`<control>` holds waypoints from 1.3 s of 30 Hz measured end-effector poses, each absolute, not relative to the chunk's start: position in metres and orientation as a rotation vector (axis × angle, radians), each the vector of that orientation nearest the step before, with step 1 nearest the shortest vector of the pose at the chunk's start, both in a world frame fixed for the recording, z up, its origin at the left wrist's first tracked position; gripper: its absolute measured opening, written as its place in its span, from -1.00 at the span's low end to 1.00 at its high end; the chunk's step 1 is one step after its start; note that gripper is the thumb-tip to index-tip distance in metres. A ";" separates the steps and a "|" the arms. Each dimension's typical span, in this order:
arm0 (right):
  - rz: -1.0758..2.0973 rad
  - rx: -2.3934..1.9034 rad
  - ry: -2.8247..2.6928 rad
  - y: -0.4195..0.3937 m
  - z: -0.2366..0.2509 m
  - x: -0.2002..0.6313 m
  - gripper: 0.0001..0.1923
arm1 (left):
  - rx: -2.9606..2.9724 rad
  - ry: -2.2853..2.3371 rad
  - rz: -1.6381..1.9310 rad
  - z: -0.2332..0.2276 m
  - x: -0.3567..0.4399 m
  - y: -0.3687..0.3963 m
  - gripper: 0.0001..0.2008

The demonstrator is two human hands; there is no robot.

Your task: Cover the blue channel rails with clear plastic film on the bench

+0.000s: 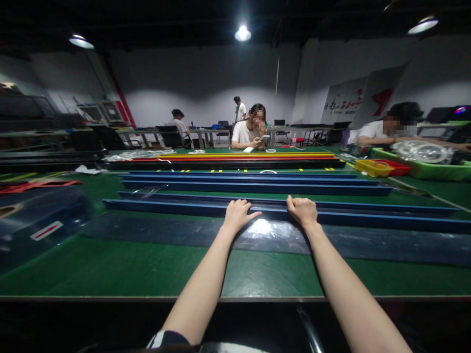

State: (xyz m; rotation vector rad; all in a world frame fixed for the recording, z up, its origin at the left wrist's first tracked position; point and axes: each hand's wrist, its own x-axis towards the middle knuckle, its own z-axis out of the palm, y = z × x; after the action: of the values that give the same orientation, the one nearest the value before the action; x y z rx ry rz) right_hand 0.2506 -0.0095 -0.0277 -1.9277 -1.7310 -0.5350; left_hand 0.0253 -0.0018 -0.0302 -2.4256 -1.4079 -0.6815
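A long blue channel-shaped rail [176, 210] lies across the green table in front of me. My left hand [238, 214] rests over it, with its fingers bent across the top and the thumb stretched out along the near side. Farther right, my right hand [303, 211] is closed on the same rail, its fingers curled over the edge and their tips partly hidden. Beneath my wrists, on the near side of the rail, a strip of clear plastic film [272, 238] lies on the table and reflects the lamp light.
Beyond lie more blue rails [257, 186] and yellow, red and black strips [246, 156]. Clear sheeting [47, 215] covers the left side. A yellow tray [373, 167] and a green basket [437, 169] stand at right. Across the table, a person [247, 132] holds a phone.
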 end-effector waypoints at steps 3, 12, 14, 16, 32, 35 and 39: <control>-0.526 -1.973 -1.680 -0.010 -0.029 0.262 -0.49 | -2.450 -1.390 -0.675 -0.031 0.026 -0.001 -0.53; -0.470 -2.047 -1.679 -0.010 -0.027 0.272 -0.48 | -2.510 -1.357 -0.621 -0.030 0.028 -0.001 -0.58; -0.459 -2.052 -1.673 -0.010 -0.027 0.273 -0.47 | -2.506 -1.371 -0.616 -0.030 0.028 -0.001 -0.57; -0.452 -2.053 -1.673 -0.010 -0.027 0.273 -0.47 | -2.508 -1.391 -0.615 -0.030 0.028 -0.001 -0.56; -0.432 -2.003 -1.763 -0.018 -0.016 0.242 -0.47 | -2.462 -1.454 -0.575 -0.029 0.029 -0.002 -0.49; -0.447 -1.912 -1.789 -0.017 -0.017 0.230 -0.50 | -2.460 -1.464 -0.574 -0.030 0.029 -0.002 -0.49; -0.444 -1.872 -1.847 -0.016 -0.019 0.222 -0.50 | -2.468 -1.469 -0.589 -0.031 0.029 -0.002 -0.50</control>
State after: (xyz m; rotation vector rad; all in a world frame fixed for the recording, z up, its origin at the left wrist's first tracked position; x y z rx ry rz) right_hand 0.2221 -0.0156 -0.0186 -1.8724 -1.8473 -0.4440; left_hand 0.0294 -0.0020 -0.0314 -2.4678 -1.4695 -0.5890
